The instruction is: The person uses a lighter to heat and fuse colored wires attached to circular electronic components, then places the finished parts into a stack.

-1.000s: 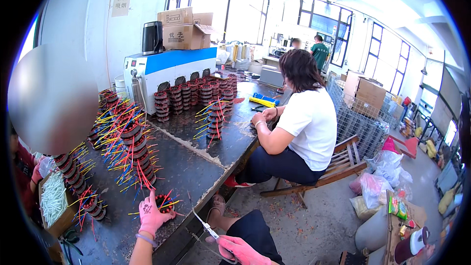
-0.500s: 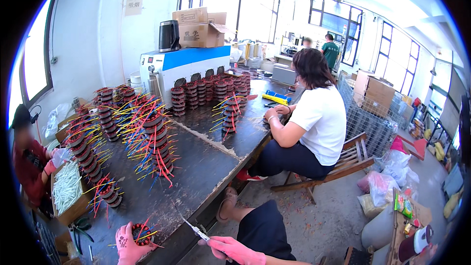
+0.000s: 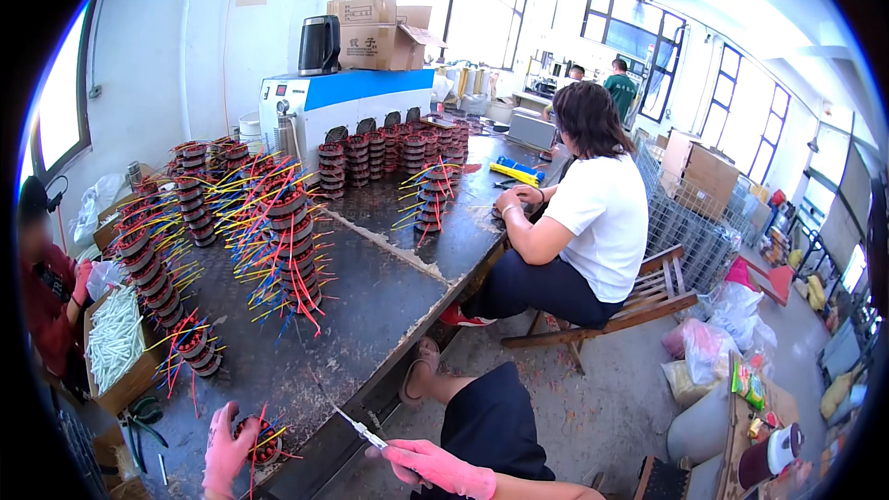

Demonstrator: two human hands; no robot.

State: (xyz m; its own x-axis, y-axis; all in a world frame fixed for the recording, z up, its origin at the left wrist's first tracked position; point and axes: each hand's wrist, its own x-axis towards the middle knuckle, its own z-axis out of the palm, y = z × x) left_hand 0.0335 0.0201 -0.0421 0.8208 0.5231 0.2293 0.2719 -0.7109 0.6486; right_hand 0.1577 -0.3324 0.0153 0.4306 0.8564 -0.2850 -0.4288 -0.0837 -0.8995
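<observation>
With pink gloves on, my left hand [image 3: 225, 452] grips a small round motor stator [image 3: 267, 447] at the near edge of the dark table. Its windings are red, and red, blue and yellow wire ends stick out. My right hand [image 3: 431, 465] is closed around a slim pointed tool [image 3: 359, 427] with a whitish handle and a long thin shaft. The shaft slants up and left over the table edge, apart from the stator. To the far side stand tall stacks of wired stators [image 3: 294, 255], with a leaning stack [image 3: 159, 287] farther left.
Left of my left hand lie pliers [image 3: 139, 426], beside a carton of white tubes [image 3: 118, 338]. A blue-and-white machine [image 3: 356, 93] stands at the back. One person [image 3: 597, 213] sits along the table's right edge; another [image 3: 56, 287] is at far left.
My left hand has turned more upright beside the stator, its thumb now at the rim. The tool in my right hand has shifted slightly left and down. The whole view has moved a little.
</observation>
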